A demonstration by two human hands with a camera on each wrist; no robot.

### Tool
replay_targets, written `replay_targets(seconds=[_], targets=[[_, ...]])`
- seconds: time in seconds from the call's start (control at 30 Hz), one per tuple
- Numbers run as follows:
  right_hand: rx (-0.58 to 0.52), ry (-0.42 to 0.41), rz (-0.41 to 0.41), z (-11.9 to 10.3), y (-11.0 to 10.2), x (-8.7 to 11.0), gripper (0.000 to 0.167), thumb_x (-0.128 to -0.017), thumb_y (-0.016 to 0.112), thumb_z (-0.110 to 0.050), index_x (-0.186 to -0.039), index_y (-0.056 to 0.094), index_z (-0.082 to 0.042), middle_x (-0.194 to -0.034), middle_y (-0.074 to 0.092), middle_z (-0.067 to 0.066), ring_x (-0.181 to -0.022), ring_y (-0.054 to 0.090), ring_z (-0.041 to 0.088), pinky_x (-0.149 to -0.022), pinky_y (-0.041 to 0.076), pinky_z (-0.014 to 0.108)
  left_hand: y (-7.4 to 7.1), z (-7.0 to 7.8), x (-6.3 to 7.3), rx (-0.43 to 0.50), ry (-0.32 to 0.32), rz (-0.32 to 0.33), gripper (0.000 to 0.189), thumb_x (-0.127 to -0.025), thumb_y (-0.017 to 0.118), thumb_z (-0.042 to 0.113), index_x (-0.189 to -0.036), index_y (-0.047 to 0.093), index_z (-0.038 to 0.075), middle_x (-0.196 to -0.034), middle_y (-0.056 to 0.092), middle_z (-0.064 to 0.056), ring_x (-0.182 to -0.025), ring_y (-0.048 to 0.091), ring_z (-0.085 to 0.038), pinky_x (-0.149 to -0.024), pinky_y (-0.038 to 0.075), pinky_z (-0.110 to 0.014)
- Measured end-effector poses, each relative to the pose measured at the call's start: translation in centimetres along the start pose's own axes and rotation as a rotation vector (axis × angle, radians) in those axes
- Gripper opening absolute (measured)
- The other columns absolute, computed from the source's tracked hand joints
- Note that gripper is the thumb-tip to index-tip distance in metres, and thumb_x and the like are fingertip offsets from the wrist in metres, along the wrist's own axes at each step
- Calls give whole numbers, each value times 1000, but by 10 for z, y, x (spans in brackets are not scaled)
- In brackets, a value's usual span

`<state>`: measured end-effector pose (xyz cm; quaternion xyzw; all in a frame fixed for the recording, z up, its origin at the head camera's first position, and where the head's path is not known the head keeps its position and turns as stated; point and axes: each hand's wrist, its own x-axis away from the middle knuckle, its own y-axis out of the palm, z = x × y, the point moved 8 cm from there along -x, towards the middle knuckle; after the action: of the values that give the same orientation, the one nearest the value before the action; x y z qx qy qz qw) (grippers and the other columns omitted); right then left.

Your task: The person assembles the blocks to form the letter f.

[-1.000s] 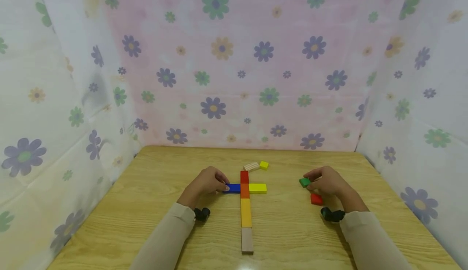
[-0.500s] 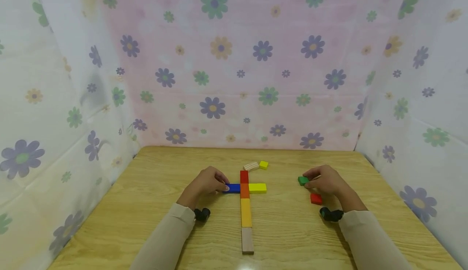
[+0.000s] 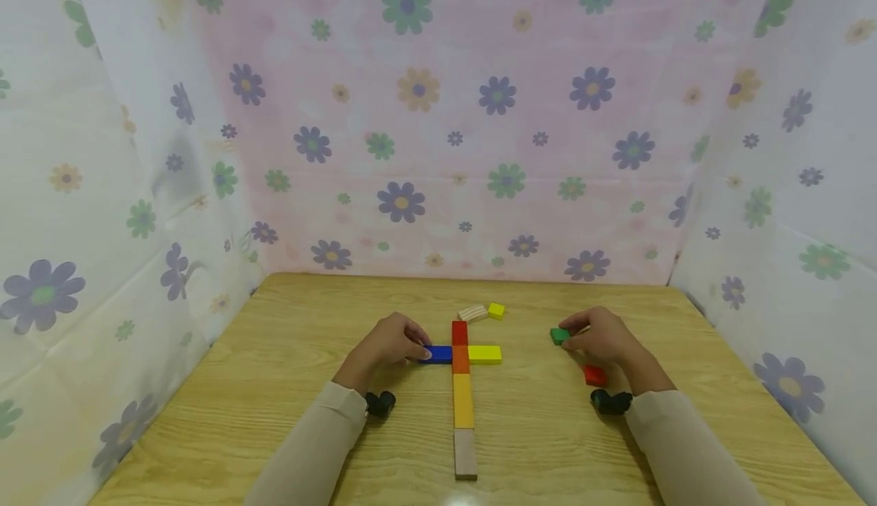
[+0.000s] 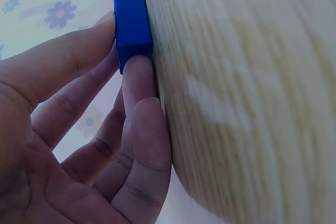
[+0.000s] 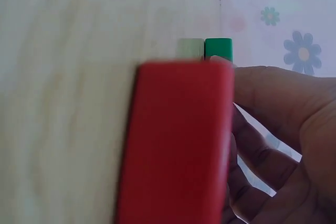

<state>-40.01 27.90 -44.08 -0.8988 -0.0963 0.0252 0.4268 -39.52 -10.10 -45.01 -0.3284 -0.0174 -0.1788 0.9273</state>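
Note:
Blocks lie flat in a cross on the wooden table. Its upright runs from a red block (image 3: 460, 332) through an orange block (image 3: 460, 359) and an amber block (image 3: 463, 399) to a plain wood block (image 3: 465, 453). A yellow block (image 3: 484, 354) forms the right arm, a blue block (image 3: 438, 354) the left. My left hand (image 3: 392, 341) grips the blue block's outer end, thumb on its top and a fingertip against its end face (image 4: 137, 59). My right hand (image 3: 603, 335) pinches a green block (image 3: 559, 335) at the right. Near that wrist lies another red block (image 3: 594, 375), large in the right wrist view.
Behind the cross lie a plain wood piece (image 3: 473, 313) and a small yellow block (image 3: 496, 310). Flowered cloth (image 3: 452, 141) stands around the table's (image 3: 308, 293) back and sides. A black wrist camera (image 3: 611, 402) sits low by the right wrist, another (image 3: 381, 403) by the left.
My right hand has moved slightly left and away from me with the green block, leaving the red block behind. The left hand and the cross have stayed in place.

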Motion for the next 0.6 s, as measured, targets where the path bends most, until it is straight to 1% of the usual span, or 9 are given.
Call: replay_targets(seconds=[0.1, 0.13, 0.23, 0.33, 0.37, 0.47, 0.6], targets=[[-4, -12, -2, -4, 3, -8, 39, -92, 79, -21, -128, 73, -8, -119, 70, 13, -104, 66, 28, -84, 57, 43, -1, -2, 0, 2, -4, 2, 11, -89, 83, 18, -99, 81, 15, -90, 74, -1, -80, 70, -16, -73, 60, -34], [-1, -28, -3, -6, 4, -10, 39, -92, 79, -21, -128, 73, -7, -119, 70, 14, -103, 67, 28, -84, 58, 43, -1, -2, 0, 1, -2, 1, 11, -89, 84, 18, -99, 81, 15, -90, 74, -1, -80, 70, -16, -73, 60, -34], [-4, -41, 2, -11, 5, -17, 38, -92, 79, -21, -127, 73, -7, -118, 71, 12, -100, 68, 26, -84, 58, 43, -1, -1, 0, 0, 1, 1, 11, -88, 84, 18, -98, 81, 16, -90, 74, -1, -80, 70, -16, -73, 60, -34], [0, -53, 0, -17, 8, -23, 37, -93, 78, -21, -128, 73, -8, -119, 72, 12, -102, 69, 25, -86, 58, 44, -2, 0, 0, -2, 1, 3, 10, -89, 84, 18, -98, 81, 16, -90, 74, -1, -79, 70, -16, -73, 60, -34], [-2, -46, 2, -19, 9, -25, 36, -93, 78, -21, -127, 74, -9, -119, 72, 10, -102, 69, 25, -87, 58, 44, -2, 0, 0, -3, 1, 4, 10, -89, 83, 18, -99, 81, 16, -90, 74, -1, -79, 71, -16, -73, 60, -34], [7, -52, 3, -27, 12, -30, 35, -93, 77, -20, -127, 74, -10, -120, 72, 11, -104, 69, 26, -88, 58, 45, -2, 0, 1, 0, -3, 6, 10, -89, 83, 18, -99, 81, 15, -91, 74, -1, -79, 71, -16, -73, 60, -34], [19, -61, 1, -36, 16, -33, 33, -92, 79, -19, -124, 76, -9, -120, 73, 12, -104, 70, 28, -87, 59, 44, -2, 0, 2, 6, -7, 7, 10, -89, 84, 17, -98, 81, 15, -90, 74, -2, -79, 69, -17, -71, 60, -33]])
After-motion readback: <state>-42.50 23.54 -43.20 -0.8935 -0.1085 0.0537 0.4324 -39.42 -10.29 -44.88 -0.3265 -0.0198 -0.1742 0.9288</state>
